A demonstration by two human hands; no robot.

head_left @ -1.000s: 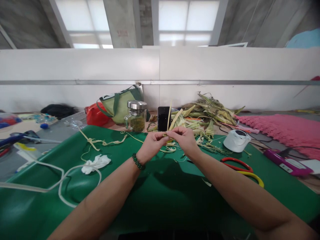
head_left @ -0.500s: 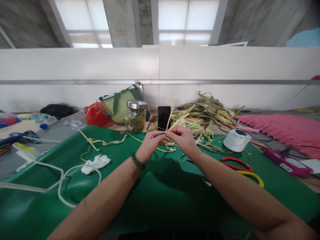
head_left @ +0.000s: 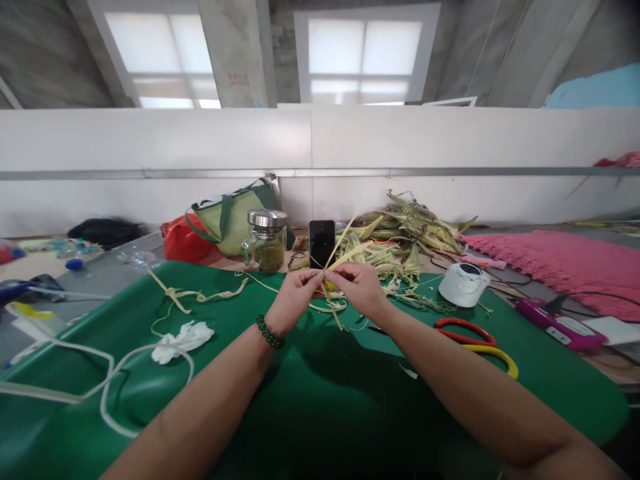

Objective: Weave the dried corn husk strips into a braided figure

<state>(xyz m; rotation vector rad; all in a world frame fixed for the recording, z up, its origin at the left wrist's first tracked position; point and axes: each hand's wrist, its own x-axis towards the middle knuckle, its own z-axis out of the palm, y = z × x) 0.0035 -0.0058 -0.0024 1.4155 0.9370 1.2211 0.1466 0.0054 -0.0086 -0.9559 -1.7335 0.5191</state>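
Pale yellow corn husk strips cross between my two hands above the green mat. My left hand, with a green bead bracelet at the wrist, pinches them near the crossing. From the other side my right hand pinches the strips too, its fingertips almost touching the left ones. One strip end points down below the fingers; others fan up and to the right. Just behind the hands a dark phone stands upright. A heap of loose husks lies behind and to the right.
Scissors with red and yellow handles lie beside my right forearm. A white roll stands beyond them. On the left are a crumpled tissue, white tubing and a knotted husk piece. A glass jar stands behind.
The strips have turned between my fingers: one end now hangs below the hands, and the upper ends lean further right. The whole view has shifted slightly.
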